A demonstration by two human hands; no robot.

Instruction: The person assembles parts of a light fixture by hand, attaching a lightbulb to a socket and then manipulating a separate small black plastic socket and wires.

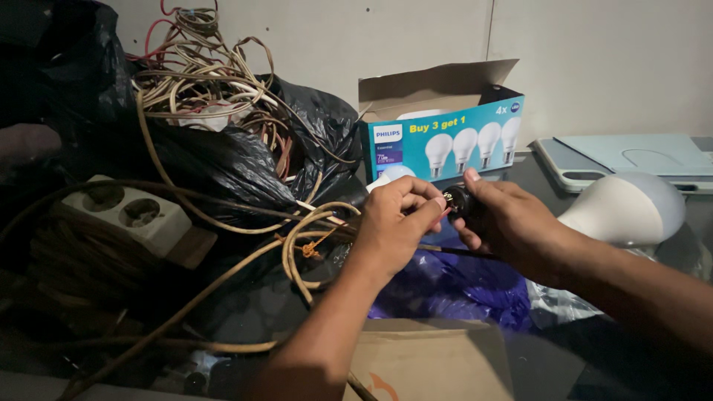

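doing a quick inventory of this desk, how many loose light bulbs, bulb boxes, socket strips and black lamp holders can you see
loose light bulbs: 2, a large one at the right and a small one behind the left hand
bulb boxes: 1
socket strips: 1
black lamp holders: 1, held by the right hand
total: 5

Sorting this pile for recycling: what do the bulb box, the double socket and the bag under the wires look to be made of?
Bulb box: printed cardboard, brown raw flaps. Double socket: cream hard plastic, matte, moulded edges. Bag: thin black plastic film, glossy crinkles. Small black part in the right hand: probably plastic; too dark to tell.
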